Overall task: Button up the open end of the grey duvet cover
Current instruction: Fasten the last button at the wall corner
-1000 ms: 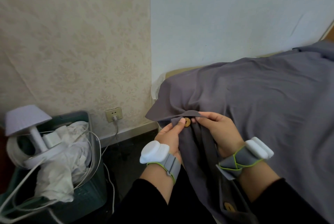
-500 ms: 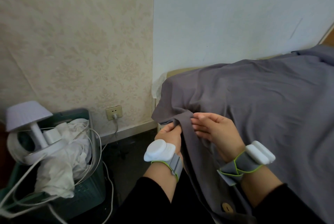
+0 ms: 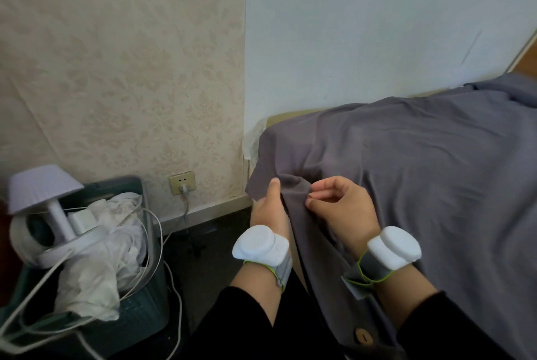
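The grey duvet cover (image 3: 421, 173) lies over the bed at the right, its open edge hanging down toward me. My left hand (image 3: 268, 208) pinches the cover's corner flap with the thumb on top. My right hand (image 3: 340, 202) pinches the edge fabric just right of it, fingers curled; a sliver of brown shows at its fingertips. A round wooden button (image 3: 363, 337) sits fastened lower on the edge, near the bottom of the view. Both wrists wear white sensor bands.
A dark green basket (image 3: 139, 313) at the left holds a white lamp (image 3: 43, 185), white cloth and cables. A wall socket (image 3: 182, 182) with a plug sits behind it. The floor between the basket and the bed is dark.
The button seen between my fingers a second ago is now covered by fabric. My left thumb has come up onto the corner flap, and both hands shifted slightly right and up.
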`<control>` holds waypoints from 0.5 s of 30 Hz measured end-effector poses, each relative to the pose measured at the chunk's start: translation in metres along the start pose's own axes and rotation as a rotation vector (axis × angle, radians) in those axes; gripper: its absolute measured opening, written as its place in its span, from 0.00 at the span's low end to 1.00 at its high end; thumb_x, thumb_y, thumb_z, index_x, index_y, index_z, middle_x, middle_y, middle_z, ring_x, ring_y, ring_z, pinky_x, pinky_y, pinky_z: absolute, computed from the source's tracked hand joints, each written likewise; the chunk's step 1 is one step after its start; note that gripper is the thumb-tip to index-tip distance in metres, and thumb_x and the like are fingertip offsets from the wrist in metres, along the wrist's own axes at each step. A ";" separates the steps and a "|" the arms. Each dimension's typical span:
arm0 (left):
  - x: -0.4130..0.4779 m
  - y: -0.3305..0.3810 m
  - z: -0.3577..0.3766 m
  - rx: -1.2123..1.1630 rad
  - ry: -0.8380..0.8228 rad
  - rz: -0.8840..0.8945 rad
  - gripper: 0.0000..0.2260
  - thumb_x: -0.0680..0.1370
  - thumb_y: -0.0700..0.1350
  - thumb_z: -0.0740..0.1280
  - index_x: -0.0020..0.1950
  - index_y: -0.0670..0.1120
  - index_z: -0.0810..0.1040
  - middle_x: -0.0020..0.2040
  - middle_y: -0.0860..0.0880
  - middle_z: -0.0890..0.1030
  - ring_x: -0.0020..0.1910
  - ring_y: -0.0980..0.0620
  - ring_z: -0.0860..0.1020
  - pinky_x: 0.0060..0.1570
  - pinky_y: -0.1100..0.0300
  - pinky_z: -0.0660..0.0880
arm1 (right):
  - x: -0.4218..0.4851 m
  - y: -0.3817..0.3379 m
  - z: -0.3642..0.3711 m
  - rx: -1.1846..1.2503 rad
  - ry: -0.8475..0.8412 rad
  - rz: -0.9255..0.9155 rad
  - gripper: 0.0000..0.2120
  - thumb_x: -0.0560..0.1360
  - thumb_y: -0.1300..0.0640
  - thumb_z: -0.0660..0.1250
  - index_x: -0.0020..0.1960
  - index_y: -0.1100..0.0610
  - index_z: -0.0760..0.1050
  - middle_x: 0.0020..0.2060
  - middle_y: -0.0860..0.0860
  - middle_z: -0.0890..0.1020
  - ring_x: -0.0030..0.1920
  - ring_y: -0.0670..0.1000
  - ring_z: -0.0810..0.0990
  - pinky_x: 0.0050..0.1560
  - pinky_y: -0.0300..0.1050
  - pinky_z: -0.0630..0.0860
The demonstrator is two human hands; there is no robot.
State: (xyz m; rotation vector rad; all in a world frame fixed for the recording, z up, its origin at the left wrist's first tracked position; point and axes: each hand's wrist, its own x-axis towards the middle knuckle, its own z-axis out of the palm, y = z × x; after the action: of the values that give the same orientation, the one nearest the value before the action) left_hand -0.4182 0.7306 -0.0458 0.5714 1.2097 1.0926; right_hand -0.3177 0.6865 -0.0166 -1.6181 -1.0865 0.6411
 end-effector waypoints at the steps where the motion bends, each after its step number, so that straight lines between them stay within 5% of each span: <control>1: 0.000 0.002 -0.001 0.115 0.061 0.104 0.21 0.71 0.59 0.67 0.56 0.46 0.75 0.55 0.46 0.79 0.52 0.46 0.77 0.55 0.52 0.73 | -0.001 0.001 0.000 -0.018 -0.002 -0.016 0.10 0.66 0.67 0.73 0.41 0.53 0.79 0.36 0.52 0.84 0.38 0.51 0.82 0.45 0.45 0.81; 5: -0.003 0.000 -0.004 0.494 0.022 0.417 0.16 0.70 0.54 0.70 0.55 0.51 0.75 0.49 0.48 0.78 0.51 0.47 0.77 0.52 0.55 0.74 | -0.004 0.003 0.001 -0.044 -0.020 -0.063 0.11 0.65 0.66 0.73 0.39 0.51 0.78 0.35 0.51 0.84 0.38 0.50 0.83 0.45 0.42 0.80; 9: -0.001 -0.006 -0.005 0.474 -0.130 0.398 0.08 0.73 0.51 0.69 0.38 0.48 0.80 0.32 0.55 0.78 0.38 0.52 0.77 0.32 0.71 0.68 | -0.004 0.007 -0.002 -0.015 -0.019 -0.059 0.10 0.66 0.66 0.74 0.39 0.53 0.79 0.33 0.51 0.85 0.38 0.49 0.84 0.46 0.43 0.80; 15: -0.001 -0.008 -0.008 0.428 -0.139 0.374 0.09 0.72 0.52 0.70 0.34 0.50 0.81 0.33 0.53 0.81 0.37 0.53 0.78 0.40 0.62 0.71 | -0.006 0.012 -0.004 0.112 -0.025 0.003 0.10 0.65 0.66 0.75 0.37 0.53 0.79 0.32 0.50 0.85 0.34 0.45 0.82 0.43 0.38 0.79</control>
State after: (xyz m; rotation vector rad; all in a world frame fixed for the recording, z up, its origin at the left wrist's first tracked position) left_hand -0.4223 0.7250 -0.0546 1.2224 1.2492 1.0816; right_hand -0.3127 0.6789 -0.0273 -1.5199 -1.0478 0.7135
